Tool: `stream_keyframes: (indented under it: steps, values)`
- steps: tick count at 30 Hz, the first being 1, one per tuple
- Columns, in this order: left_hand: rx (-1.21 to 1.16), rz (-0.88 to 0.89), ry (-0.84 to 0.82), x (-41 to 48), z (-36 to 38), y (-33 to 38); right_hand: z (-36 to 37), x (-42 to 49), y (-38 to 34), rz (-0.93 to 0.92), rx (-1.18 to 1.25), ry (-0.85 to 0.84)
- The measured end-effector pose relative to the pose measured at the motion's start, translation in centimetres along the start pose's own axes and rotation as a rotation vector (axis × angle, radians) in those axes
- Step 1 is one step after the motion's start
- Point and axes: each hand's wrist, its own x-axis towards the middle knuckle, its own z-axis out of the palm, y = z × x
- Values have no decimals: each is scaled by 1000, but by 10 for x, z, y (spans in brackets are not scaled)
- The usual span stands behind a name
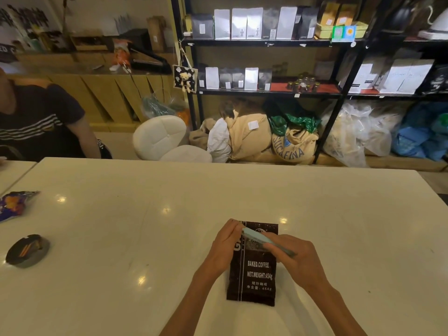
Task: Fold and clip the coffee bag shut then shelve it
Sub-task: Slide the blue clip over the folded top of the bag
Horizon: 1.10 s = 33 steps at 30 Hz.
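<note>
A black coffee bag (254, 280) with white print lies flat on the white table (145, 226), near the front edge. Over its upper part I hold a long pale-blue clip (258, 240), slanted from upper left to lower right. My left hand (224, 246) pinches the clip's upper end at the bag's left edge. My right hand (294, 257) grips the clip's lower end, to the right of the bag. The bag's far end (263, 226) shows beyond the clip. Black shelves (266, 42) with rows of coffee bags stand behind the table.
A dark round dish (28, 251) and a purple snack wrapper (15, 204) lie at the table's left. A person in a striped dark shirt (41, 120) sits at far left. A white stool (167, 139) and sacks (261, 139) are on the floor under the shelves.
</note>
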Motion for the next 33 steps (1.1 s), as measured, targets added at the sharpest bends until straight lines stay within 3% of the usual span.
stream_keyframes:
  steps: [3, 8, 11, 14, 18, 21, 26, 33]
  values:
    - [12, 39, 12, -1, -2, -1, -3, -1, -3, 150, 186, -66]
    - [66, 72, 83, 2, -8, -10, -35, -6, 7, 286, 170, -158]
    - [58, 71, -11, 3, -11, -14, -52, -6, 13, 288, 166, -156]
    - [4, 74, -130, 4, -15, -22, -68, -2, 18, 298, 177, -12]
    - [-303, -122, 30, 1, -10, -32, -95, 1, 37, 345, 206, 195]
    - [-381, -223, 177, 0, -1, -39, -87, 10, 42, 391, 188, 124]
    - [-499, -264, 233, -2, 10, -39, -45, 23, 38, 399, 200, -38]
    - [-561, -286, 279, -1, 13, -41, -17, 31, 34, 420, 309, -41]
